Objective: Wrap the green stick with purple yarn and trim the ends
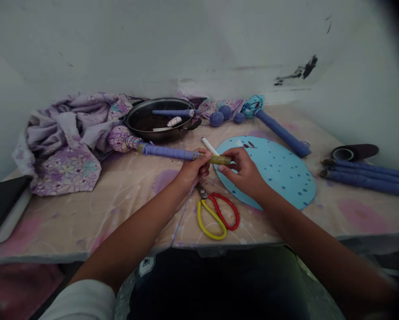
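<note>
A greenish stick [221,159], mostly wound with purple-blue yarn [173,152], lies crosswise in front of me. Its far left end meets a bundled ball of floral cloth [121,138]. My left hand [196,168] is closed around the stick where the winding stops, and a strand of yarn [183,211] runs down from it over the table edge. With thumb and fingers, my right hand [241,169] pinches the bare right end. Below the hands rest scissors [216,213] with one yellow and one red handle. Under my right hand lies a round blue spotted cloth [279,173].
A black pan [142,129] holds a wrapped stick and small items. Beside it are yarn balls [217,118], a white marker [209,146] and crumpled floral cloth [69,133]. Wrapped sticks [369,178] and a dark tube [356,152] lie right; a black-covered item [6,204] is left.
</note>
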Demonstrator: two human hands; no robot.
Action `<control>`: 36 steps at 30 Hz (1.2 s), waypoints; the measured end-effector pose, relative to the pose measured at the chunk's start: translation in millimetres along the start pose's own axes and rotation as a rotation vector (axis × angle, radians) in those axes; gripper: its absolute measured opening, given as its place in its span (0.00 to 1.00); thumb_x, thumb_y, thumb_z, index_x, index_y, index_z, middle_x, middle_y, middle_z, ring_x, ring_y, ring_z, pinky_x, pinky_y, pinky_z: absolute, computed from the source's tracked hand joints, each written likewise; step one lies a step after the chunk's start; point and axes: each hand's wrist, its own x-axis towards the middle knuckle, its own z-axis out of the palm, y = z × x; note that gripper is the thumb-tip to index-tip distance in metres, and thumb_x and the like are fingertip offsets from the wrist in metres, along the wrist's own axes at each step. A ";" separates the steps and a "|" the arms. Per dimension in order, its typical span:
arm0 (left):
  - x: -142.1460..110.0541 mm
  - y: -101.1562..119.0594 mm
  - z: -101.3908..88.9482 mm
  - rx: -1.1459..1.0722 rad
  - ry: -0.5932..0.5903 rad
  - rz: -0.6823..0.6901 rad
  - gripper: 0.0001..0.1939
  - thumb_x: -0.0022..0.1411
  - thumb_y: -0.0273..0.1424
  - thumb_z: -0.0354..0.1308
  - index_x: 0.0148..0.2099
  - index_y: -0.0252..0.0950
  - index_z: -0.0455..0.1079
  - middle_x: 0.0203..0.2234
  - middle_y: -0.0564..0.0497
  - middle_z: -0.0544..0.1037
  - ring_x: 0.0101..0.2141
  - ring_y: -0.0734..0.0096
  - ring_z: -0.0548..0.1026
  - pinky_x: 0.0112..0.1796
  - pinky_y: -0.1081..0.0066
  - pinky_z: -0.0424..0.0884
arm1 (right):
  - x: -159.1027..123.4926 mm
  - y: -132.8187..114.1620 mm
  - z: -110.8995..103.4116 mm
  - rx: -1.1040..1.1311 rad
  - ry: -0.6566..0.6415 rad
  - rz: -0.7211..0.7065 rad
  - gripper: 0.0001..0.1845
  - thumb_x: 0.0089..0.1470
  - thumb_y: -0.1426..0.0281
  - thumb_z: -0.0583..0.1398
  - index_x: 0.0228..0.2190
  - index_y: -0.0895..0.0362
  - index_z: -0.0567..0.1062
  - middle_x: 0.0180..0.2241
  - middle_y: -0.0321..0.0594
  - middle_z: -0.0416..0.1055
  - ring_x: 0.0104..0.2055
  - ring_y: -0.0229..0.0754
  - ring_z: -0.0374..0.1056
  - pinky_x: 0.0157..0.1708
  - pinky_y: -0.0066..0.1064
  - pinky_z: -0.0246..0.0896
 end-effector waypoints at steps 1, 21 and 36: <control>-0.1 0.0 0.2 0.001 0.000 -0.002 0.16 0.45 0.36 0.66 0.31 0.37 0.61 0.13 0.62 0.57 0.14 0.85 0.55 0.17 0.80 0.50 | 0.3 -1.4 0.2 0.069 -0.029 0.089 0.13 0.53 0.60 0.58 0.39 0.52 0.64 0.33 0.38 0.68 0.33 0.40 0.67 0.31 0.34 0.66; 0.0 -1.0 1.9 0.020 0.046 0.015 0.16 0.42 0.33 0.67 0.31 0.34 0.65 0.17 0.58 0.66 0.19 0.82 0.64 0.20 0.78 0.59 | 2.8 -7.5 -2.1 0.309 -0.035 0.315 0.18 0.57 0.51 0.51 0.38 0.52 0.64 0.25 0.35 0.66 0.24 0.37 0.64 0.18 0.27 0.58; 0.4 -0.9 1.4 0.018 0.025 -0.009 0.17 0.43 0.37 0.66 0.31 0.35 0.64 0.12 0.62 0.58 0.14 0.83 0.58 0.16 0.78 0.53 | 3.7 -7.2 -1.6 0.291 -0.113 0.398 0.19 0.55 0.51 0.53 0.29 0.56 0.64 0.21 0.34 0.66 0.18 0.34 0.62 0.16 0.26 0.56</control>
